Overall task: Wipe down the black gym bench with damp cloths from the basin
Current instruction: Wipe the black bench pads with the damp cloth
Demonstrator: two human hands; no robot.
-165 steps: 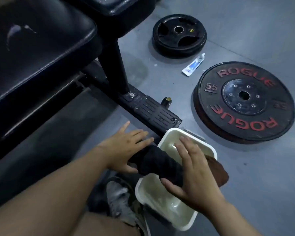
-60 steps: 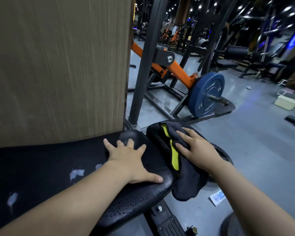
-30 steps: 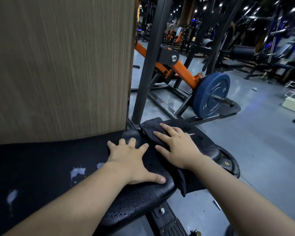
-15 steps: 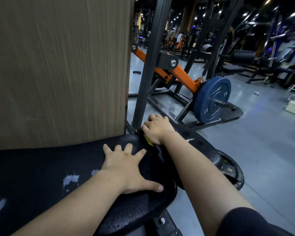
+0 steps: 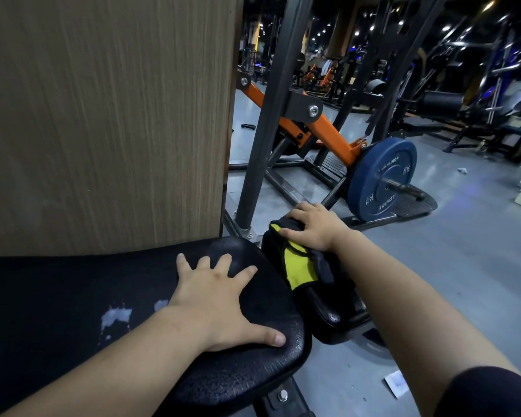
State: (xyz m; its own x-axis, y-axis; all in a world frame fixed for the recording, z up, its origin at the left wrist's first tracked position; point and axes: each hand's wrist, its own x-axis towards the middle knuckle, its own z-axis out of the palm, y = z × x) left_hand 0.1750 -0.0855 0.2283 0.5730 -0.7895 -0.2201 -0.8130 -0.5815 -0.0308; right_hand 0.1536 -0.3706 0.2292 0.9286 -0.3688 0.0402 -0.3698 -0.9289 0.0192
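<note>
The black gym bench fills the lower left; its long back pad (image 5: pixel 73 311) has pale scuffed patches. My left hand (image 5: pixel 220 302) lies flat on that pad near its end, fingers spread, holding nothing. Beside it is the smaller seat pad (image 5: pixel 334 314). A dark cloth with a yellow stripe (image 5: pixel 298 263) lies over the seat pad's far end. My right hand (image 5: pixel 313 227) presses down on the cloth's far edge, fingers curled over it. The basin is out of sight.
A wood-grain panel (image 5: pixel 103 115) rises right behind the bench. A black upright post (image 5: pixel 265 121) and an orange lever arm (image 5: pixel 328 133) with a blue weight plate (image 5: pixel 382 179) stand just past the seat. Grey floor lies to the right, with a small paper scrap (image 5: pixel 396 383).
My right hand has drawn the cloth to the right along the seat pad's far end, showing its yellow stripe again. My left hand has stayed flat on the back pad.
</note>
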